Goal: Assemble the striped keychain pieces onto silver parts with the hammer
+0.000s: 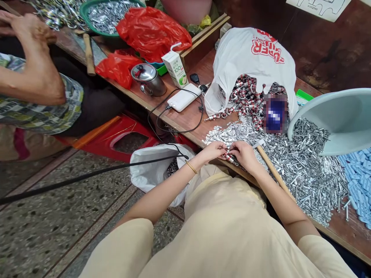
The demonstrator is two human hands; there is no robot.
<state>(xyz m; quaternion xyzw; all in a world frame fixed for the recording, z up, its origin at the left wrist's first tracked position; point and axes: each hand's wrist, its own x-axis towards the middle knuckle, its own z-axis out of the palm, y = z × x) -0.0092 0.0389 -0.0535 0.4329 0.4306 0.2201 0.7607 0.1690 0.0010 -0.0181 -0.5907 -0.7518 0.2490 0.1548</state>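
At the table's front edge, my left hand (215, 151) and my right hand (244, 155) meet, fingertips pinched close together. Between them is a small red-and-silver metal piece (231, 158) with a ring-like end, like a keychain part. My left fingers close on its near side, my right fingers on its upper side; the fingers hide part of it. Just beyond lie flat silver metal strips (226, 133). A white plastic bag (252, 50) spills similar red-and-silver pieces (246, 96). Beside my right wrist rests a wooden-handled tool (272, 168).
Loose metal parts (307, 185) cover the right side, near a tipped pale basin (344, 116) and blue pieces (359, 185). A power bank (184, 98), juice carton (175, 69) and steel mug (149, 79) stand left. A white sack (145, 170) hangs below; a co-worker's arm (37, 65) is far left.
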